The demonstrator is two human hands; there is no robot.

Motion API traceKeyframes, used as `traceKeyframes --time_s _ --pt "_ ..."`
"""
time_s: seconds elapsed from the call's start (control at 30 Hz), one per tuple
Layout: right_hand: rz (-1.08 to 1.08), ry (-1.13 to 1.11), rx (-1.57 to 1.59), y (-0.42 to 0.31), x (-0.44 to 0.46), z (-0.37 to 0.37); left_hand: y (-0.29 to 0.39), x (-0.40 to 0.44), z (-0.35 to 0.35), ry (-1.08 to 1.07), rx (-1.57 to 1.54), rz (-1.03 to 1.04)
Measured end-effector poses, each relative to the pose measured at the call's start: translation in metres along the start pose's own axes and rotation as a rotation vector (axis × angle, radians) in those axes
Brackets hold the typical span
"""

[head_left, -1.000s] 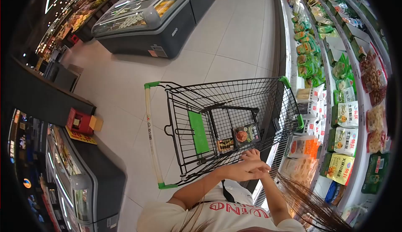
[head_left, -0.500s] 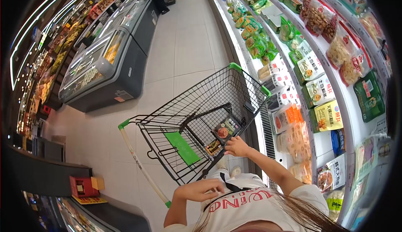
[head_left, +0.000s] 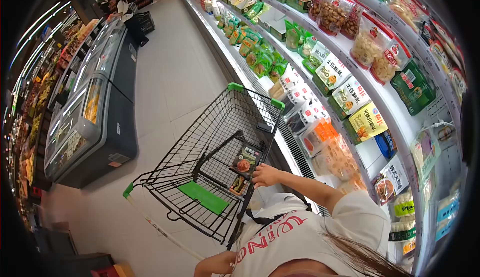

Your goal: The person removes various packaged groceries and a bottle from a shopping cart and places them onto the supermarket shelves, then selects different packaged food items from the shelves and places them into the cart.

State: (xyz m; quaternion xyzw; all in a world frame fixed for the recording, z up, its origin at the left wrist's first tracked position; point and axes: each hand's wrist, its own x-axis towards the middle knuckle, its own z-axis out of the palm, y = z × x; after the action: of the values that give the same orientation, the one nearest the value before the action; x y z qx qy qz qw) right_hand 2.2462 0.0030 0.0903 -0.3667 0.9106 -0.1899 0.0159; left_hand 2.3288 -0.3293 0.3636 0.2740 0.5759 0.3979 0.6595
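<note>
A black wire shopping cart (head_left: 172,164) with green corner caps stands in front of me. My right hand (head_left: 266,175) is closed with its fingers curled over the cart's right side rim. Inside lie a dark food package with a round picture (head_left: 246,159) and a smaller package (head_left: 238,185), both close to that hand. A green panel (head_left: 202,197) is fixed on the wire near the handle end. My left hand (head_left: 218,263) is low at my waist, near the pale handle bar (head_left: 162,231); its fingers are hidden.
A refrigerated shelf (head_left: 295,169) with bagged foods runs along the right, close to the cart. Grey chest freezers (head_left: 112,132) line the left. Between them a tiled aisle (head_left: 170,62) leads away. A person in dark clothes (head_left: 135,27) stands by the far freezer.
The view has turned, and the cart, freezers and shelf appear further left. My left hand has dropped lower toward my waist. My right hand stays at the cart's side.
</note>
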Motion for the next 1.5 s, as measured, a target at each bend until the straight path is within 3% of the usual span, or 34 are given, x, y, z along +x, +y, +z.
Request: traceKeyframes --time_s 0.53,0.67,0.73,0.83,0.93,1.07,1.3,1.5 --pt "-0.18 0.091 0.112 0.094 0.033 -0.002 0.052 0.154 -0.135 -0.199 0.272 0.03" --pt "-0.171 0.058 0.086 0.126 0.054 -0.006 0.095 0.18 -0.193 -0.016 0.538 0.035" --pt "-0.153 -0.035 0.073 0.146 0.069 -0.015 0.142 0.203 -0.214 0.184 0.535 0.095" --pt "-0.071 -0.019 0.222 0.174 0.094 -0.027 0.191 0.24 -0.232 0.283 0.284 0.443" --pt "-0.04 -0.004 0.249 0.192 0.097 -0.037 0.236 0.287 -0.244 0.115 0.319 0.594" --pt "-0.018 0.006 0.237 0.212 0.102 -0.041 0.253 0.313 -0.277 -0.06 0.328 0.531" --pt "0.011 0.04 0.234 0.229 0.097 -0.038 0.257 0.325 -0.342 0.035 0.37 0.472" --pt "0.095 0.041 0.234 0.274 0.158 -0.047 0.262 0.317 -0.43 0.115 0.448 0.48"
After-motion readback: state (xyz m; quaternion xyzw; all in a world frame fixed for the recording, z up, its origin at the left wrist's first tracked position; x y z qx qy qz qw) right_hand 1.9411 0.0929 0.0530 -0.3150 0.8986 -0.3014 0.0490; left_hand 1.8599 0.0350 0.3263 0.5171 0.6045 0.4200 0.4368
